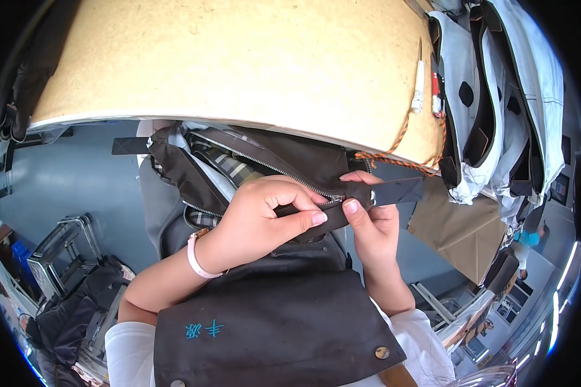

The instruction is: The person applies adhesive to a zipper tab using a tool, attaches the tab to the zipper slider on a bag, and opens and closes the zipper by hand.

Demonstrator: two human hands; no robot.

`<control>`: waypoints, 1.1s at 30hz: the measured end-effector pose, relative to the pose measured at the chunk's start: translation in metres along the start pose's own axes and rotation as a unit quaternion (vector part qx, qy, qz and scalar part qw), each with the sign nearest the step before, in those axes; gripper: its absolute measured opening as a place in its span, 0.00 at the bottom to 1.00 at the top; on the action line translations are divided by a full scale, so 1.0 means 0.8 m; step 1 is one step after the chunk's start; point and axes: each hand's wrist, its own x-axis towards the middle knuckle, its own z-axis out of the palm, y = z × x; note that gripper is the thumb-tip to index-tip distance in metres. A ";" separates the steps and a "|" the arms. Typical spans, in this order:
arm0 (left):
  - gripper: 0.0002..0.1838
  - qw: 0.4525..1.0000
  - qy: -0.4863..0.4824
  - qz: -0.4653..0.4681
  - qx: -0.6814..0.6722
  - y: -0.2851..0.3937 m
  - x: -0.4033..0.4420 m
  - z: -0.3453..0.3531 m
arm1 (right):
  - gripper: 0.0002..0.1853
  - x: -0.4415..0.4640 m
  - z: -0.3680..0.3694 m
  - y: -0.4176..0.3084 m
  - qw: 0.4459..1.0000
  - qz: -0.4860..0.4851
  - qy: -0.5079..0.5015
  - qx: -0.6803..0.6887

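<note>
A dark brown bag (303,152) with plaid lining (239,169) lies over my lap at the table edge, its long metal zipper (252,155) standing undone. My left hand (258,216), with a pale band on the wrist, pinches the bag by the zipper near its right end. Opposite it, my right hand (376,229) grips that end, thumb on top and fingers behind. From there a flat dark tab (400,191) sticks out to the right; a similar tab (129,146) juts from the bag's left end. The left fingertips partly hide the zipper.
The tan tabletop (239,58) rises ahead. At its right lie a white-handled awl (419,87), a red-handled tool (436,90) and an orange-black cord (394,155). Several pale bag pieces (497,97) hang at right. A dark apron (271,329) covers my front; a metal-framed cart (64,248) stands left.
</note>
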 end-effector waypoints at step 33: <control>0.04 0.999 0.022 -0.022 0.043 0.001 -0.007 -0.003 | 0.12 0.007 -0.003 0.001 0.992 0.099 0.019 0.071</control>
